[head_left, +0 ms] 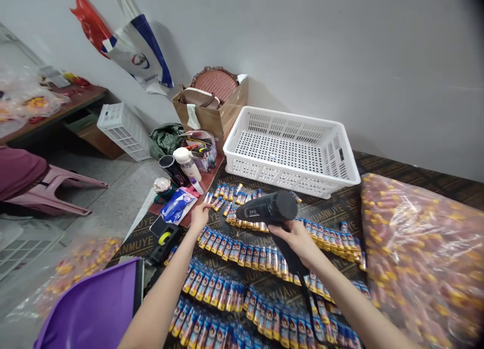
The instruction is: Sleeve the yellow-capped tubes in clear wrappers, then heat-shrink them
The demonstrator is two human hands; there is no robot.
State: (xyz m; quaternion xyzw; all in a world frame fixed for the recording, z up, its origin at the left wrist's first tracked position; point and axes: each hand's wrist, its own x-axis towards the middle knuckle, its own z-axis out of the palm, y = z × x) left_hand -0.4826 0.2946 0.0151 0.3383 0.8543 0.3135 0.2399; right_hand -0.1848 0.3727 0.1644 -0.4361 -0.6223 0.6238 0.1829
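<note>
A black hair dryer (259,208) is gripped by its handle in my right hand (297,240), its round rear end facing up and right and its nozzle toward the left. Below it, rows of small tubes (257,255) with blue tops and yellow lower parts cover the dark table. My left hand (199,217) reaches to the far left end of the tubes, its fingers closed at one small tube (218,204). Parts of those fingers are hard to make out. Several more tubes (229,192) lie loosely just beyond, near the nozzle.
A white plastic crate (287,180) stands behind the tubes. To the right is a big clear bag of pink and yellow pieces (423,258). At left are a white bottle (185,160), a blue packet (177,206), a tape dispenser (164,240) and a purple dustpan (94,303).
</note>
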